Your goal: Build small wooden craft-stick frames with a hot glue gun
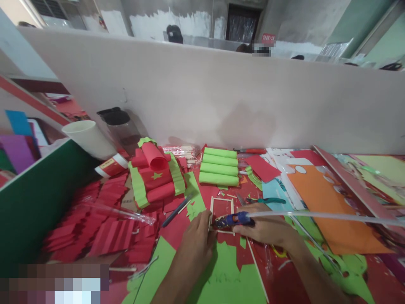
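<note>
In the middle of the work surface lies a small rectangular frame of thin wooden sticks (pixel 232 207). My left hand (pixel 199 236) is closed at its left side, fingertips gripping the stick there. My right hand (pixel 268 230) is wrapped round a dark blue hot glue gun (pixel 236 219), whose nozzle points left at the frame's lower left part. A long translucent glue stick (pixel 316 216) runs from the gun's back toward the right edge. Under my forearms is a cut green paper sheet (pixel 221 270). The gun's handle is mostly hidden by my right hand.
Folded red paper strips (pixel 110 234) pile up at left beside a green box wall (pixel 41 219). Behind are a red-and-green paper model (pixel 158 177), green paper rolls (pixel 219 166) and a white cup (pixel 90 137). A pen (pixel 176 211), pliers (pixel 272 200) and orange paper (pixel 329 207) lie nearby.
</note>
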`<state>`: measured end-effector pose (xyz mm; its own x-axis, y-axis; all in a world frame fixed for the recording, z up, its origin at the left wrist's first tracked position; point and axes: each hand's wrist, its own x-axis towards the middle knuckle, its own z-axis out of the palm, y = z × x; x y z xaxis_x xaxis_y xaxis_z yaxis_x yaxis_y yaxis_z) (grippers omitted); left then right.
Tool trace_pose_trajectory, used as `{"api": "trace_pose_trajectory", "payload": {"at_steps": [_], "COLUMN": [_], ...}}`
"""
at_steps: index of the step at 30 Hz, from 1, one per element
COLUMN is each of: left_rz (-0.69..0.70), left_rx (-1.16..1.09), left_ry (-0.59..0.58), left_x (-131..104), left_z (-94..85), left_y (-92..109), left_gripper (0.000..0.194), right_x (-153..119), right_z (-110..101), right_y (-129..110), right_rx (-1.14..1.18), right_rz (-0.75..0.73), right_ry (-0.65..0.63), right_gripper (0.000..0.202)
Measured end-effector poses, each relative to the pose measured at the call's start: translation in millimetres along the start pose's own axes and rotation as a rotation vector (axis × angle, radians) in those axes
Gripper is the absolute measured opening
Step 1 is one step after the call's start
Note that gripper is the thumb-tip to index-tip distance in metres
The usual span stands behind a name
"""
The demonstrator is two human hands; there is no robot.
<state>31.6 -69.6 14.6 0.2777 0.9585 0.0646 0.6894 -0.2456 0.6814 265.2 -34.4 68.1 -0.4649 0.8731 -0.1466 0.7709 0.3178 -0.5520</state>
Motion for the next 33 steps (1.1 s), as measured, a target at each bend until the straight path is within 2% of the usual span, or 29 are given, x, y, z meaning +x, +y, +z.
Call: {"api": "trace_pose_trajectory", "payload": {"at_steps": [4,12,33], "left_rz": [-0.018,0.003,-0.003], "left_rx": [-0.021,-0.027,0.007], "left_ry": [-0.002,0.033,0.005], "left_x": [0,0,1], "left_z": [1.9,2.1,1.0], "left_y": [-2,-2,-1], "left_gripper": [0.035,0.042,0.044], "right_x": [1,3,7], "right_z": [4,7,2], "right_y": [-5,-11,-20], "right_rx": [-0.013,-0.048,-0.102], "right_rz": [0.037,0.067,0.046], "right_ry": [0.043,0.035,0.055], "right_gripper": [0.032,0.041,0.035]}}
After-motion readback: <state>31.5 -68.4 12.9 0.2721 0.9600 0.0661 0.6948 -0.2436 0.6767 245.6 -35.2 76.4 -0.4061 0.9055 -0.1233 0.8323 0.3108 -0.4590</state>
